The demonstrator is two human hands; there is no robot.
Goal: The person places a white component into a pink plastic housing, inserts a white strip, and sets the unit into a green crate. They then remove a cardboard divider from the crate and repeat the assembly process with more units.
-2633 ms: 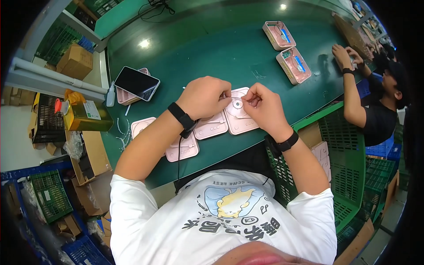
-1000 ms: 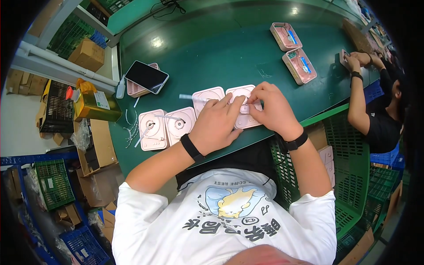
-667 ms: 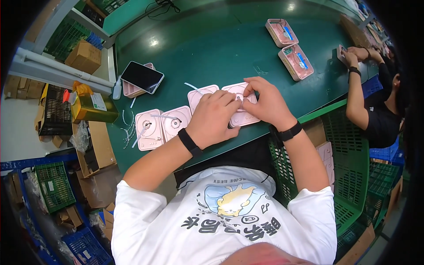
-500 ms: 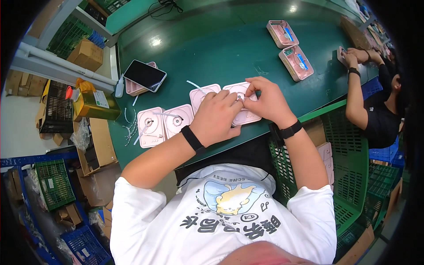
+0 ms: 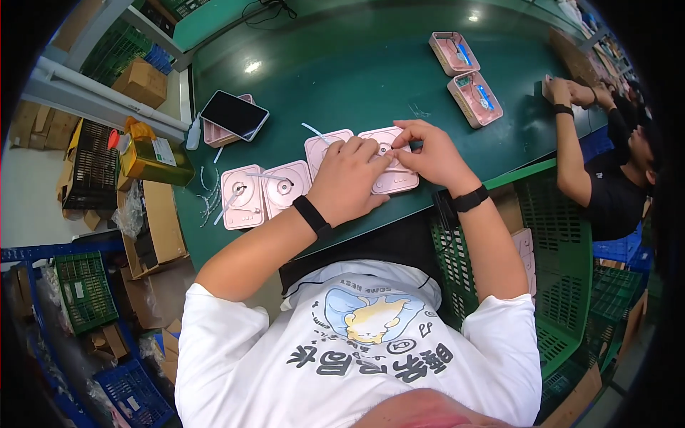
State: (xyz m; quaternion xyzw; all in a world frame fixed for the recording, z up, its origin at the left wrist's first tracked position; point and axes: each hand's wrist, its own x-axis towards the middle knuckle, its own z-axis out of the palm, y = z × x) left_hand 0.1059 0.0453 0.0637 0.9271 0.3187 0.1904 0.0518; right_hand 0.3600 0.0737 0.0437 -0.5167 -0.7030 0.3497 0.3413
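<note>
Several pink square casings, each with a round disc like a toy record player, stand in a row along the bench's near edge. My left hand [image 5: 349,175] lies across the rightmost pink casing [image 5: 396,184], its fingers bent over the top and the thumb low by the near side. At the disc's centre, my right hand [image 5: 432,153] pinches thumb and forefinger together; what they hold is too small to make out. Partly under my left hand is another pink casing [image 5: 316,148] with a white strip [image 5: 312,130]. Two more casings [image 5: 241,194] [image 5: 284,187] with strips lie further left.
Two open pink shells [image 5: 454,53] [image 5: 476,100] with blue parts sit at the back right. A phone [image 5: 235,115] rests on a pink box beside loose white strips [image 5: 209,196]. A yellow can [image 5: 153,158] stands left; a green crate [image 5: 556,278] and a co-worker [image 5: 606,171] are right.
My right fingertips stay close to the disc's centre, with the fingers slightly shifted. My left hand remains over the casing. The view has moved slightly.
</note>
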